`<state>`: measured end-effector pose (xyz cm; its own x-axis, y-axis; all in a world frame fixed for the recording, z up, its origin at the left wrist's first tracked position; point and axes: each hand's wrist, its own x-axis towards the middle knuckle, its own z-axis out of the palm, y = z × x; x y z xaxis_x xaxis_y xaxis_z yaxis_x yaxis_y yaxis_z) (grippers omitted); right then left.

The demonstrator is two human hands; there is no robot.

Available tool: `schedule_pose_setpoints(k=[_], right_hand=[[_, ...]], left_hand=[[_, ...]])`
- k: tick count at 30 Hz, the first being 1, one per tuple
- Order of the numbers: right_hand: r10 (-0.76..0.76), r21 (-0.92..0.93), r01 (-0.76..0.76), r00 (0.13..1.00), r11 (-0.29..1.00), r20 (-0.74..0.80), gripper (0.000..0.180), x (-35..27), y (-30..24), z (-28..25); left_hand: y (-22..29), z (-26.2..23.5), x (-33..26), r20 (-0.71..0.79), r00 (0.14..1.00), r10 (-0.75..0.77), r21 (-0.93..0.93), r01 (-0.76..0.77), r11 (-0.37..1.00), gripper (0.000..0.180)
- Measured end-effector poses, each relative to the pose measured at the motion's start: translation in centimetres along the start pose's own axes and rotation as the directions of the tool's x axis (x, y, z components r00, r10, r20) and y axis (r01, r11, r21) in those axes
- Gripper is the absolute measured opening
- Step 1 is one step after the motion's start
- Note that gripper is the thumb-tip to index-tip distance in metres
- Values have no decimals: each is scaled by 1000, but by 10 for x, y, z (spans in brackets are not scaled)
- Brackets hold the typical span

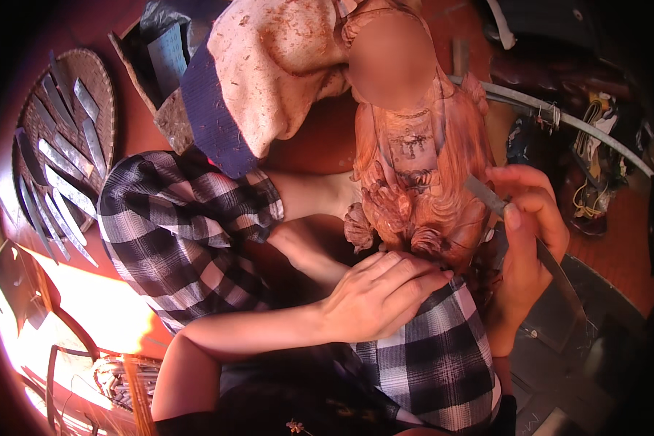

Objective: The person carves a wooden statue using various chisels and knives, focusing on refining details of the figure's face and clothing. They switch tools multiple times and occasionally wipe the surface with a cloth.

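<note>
A carved reddish-brown wooden statue (pixel 421 167) stands upright in front of me, its head at the far end and its lower front close to my bent legs. My left hand (pixel 374 294) is closed against the statue's lower edge with its fingers curled; the thumb is hidden. On the statue's right side, my right hand (pixel 530 225) pinches a flat metal chisel (pixel 483 195) between thumb and fingers. The chisel's near end points at the carved robe folds, and its long shank runs back past the palm toward the lower right.
At the left, a round woven basket (pixel 105 94) holds several flat metal blades (pixel 69 192). A pale cloth (pixel 276 65) with wood shavings on it lies beside the statue's head. A curved grey tube (pixel 588 131) and tangled cords (pixel 596 145) are at the right.
</note>
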<state>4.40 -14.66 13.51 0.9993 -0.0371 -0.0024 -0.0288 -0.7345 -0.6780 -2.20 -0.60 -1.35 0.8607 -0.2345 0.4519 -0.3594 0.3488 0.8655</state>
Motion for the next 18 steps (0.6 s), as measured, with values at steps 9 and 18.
schedule_pose_setpoints(k=[9, 18], right_hand=[[-73, -264, 106, 988, 959, 133, 13, 24, -2, 2], [185, 128, -181, 983, 975, -16, 2, 21, -27, 11]], left_hand=[[-4, -4, -4, 63, 997, -44, 4, 44, 999, 42], [-6, -10, -2, 28, 999, -47, 26, 46, 999, 39]])
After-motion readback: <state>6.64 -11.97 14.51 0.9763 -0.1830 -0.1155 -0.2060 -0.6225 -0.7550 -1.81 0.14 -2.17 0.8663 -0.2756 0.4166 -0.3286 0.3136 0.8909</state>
